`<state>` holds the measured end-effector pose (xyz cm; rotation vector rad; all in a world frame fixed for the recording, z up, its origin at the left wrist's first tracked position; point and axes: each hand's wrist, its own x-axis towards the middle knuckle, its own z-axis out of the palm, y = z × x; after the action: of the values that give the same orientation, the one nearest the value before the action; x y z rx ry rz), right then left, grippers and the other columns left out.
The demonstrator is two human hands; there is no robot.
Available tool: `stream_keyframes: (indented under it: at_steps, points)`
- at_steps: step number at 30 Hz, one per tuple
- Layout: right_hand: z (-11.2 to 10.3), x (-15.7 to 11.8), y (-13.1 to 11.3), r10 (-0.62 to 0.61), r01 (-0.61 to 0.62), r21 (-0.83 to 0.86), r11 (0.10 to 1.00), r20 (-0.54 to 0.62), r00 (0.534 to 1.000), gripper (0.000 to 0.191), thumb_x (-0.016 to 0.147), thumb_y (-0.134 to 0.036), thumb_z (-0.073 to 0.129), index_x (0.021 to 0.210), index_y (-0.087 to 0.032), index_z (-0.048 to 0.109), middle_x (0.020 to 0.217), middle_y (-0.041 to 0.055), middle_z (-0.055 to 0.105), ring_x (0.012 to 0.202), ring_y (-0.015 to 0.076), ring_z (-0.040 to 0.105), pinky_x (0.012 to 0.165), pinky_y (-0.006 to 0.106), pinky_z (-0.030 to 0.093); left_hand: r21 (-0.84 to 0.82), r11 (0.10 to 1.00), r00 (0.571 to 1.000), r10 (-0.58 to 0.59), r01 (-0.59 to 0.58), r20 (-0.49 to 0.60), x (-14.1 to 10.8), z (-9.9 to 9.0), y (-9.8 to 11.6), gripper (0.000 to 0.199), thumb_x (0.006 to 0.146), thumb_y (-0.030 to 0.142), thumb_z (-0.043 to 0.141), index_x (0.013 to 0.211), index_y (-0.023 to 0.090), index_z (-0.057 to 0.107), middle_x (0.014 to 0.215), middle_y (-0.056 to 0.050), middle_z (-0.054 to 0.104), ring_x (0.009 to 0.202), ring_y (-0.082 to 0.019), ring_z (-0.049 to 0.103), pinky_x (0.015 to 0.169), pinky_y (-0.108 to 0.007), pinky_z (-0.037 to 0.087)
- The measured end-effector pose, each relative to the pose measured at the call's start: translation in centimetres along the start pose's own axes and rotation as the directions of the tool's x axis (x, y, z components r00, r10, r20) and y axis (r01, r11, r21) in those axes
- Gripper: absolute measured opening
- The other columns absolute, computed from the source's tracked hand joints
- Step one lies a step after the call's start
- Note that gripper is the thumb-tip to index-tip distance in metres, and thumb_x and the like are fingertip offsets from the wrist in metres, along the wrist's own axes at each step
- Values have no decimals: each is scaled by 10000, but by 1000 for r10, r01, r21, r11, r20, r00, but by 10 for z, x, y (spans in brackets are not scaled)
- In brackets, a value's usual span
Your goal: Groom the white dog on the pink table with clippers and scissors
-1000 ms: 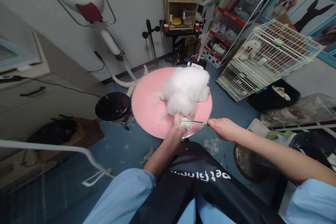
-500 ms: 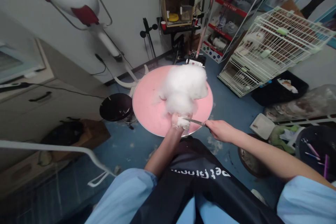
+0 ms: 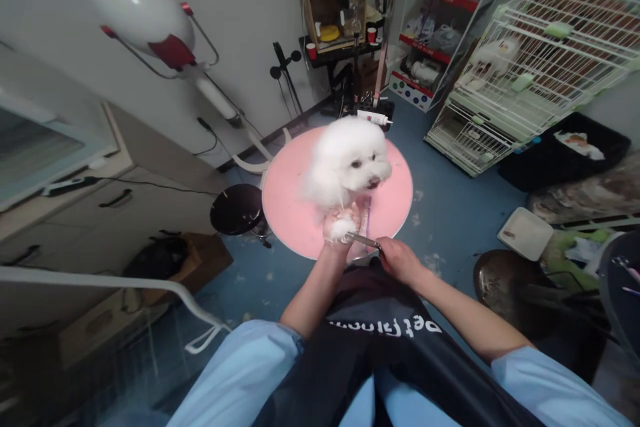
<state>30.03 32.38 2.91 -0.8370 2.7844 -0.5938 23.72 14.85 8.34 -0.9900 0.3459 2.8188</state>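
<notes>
A fluffy white dog (image 3: pixel 345 157) is on a round pink table (image 3: pixel 287 213), its face turned toward the right. My left hand (image 3: pixel 336 225) is wrapped round the dog's white furry paw (image 3: pixel 343 229) near the table's front edge. In my right hand (image 3: pixel 395 257) is a pair of metal scissors (image 3: pixel 364 239), with the tips at the fur of that paw. Whether the blades are apart is too small to tell. Beside the paw, a purple-edged comb (image 3: pixel 368 213) lies on the pink surface.
Behind the table stand a white bottle (image 3: pixel 373 118) and a metal arm (image 3: pixel 383 60). At the left are a black stool (image 3: pixel 236 209) and a white dryer (image 3: pixel 135 10). A wire cage (image 3: pixel 540 73) with a white dog is at the right, near a brown stool (image 3: pixel 505 283).
The dog has raised its head and turned its face right. My right hand has moved closer to my left hand, with the scissors. The view has shifted slightly.
</notes>
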Motion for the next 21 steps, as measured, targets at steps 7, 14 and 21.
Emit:
stream_keyframes:
  at_steps: [7, 14, 21]
  points:
    - [1, 3, -2, -5, 5, 27, 1000, -14, 1000, 274, 808, -33, 402, 1008, -111, 573, 902, 125, 666, 845, 201, 627, 788, 298, 482, 5, 1000, 999, 19, -19, -43, -4, 3, 3, 442, 868, 83, 438, 477, 194, 265, 423, 59, 257, 402, -57, 254, 704, -236, 543]
    - [36, 3, 14, 189, -176, 315, 933, -11, 982, 226, 819, -84, 429, 1010, -145, 534, 967, 116, 661, 878, 197, 634, 817, 332, 493, 491, 871, 998, 23, 10, -61, 47, -42, -5, 323, 786, 224, 566, 502, 191, 417, 483, 7, 433, 447, -106, 409, 548, -264, 451]
    - [100, -1, 28, 504, -407, 835, 371, 187, 843, 217, 705, -215, 584, 835, -217, 410, 783, -7, 583, 731, 149, 610, 768, 331, 522, 556, 827, 996, -60, 82, -59, 80, -54, -17, 126, 668, 93, 538, 555, 141, 508, 502, -5, 482, 456, -101, 450, 511, -219, 360]
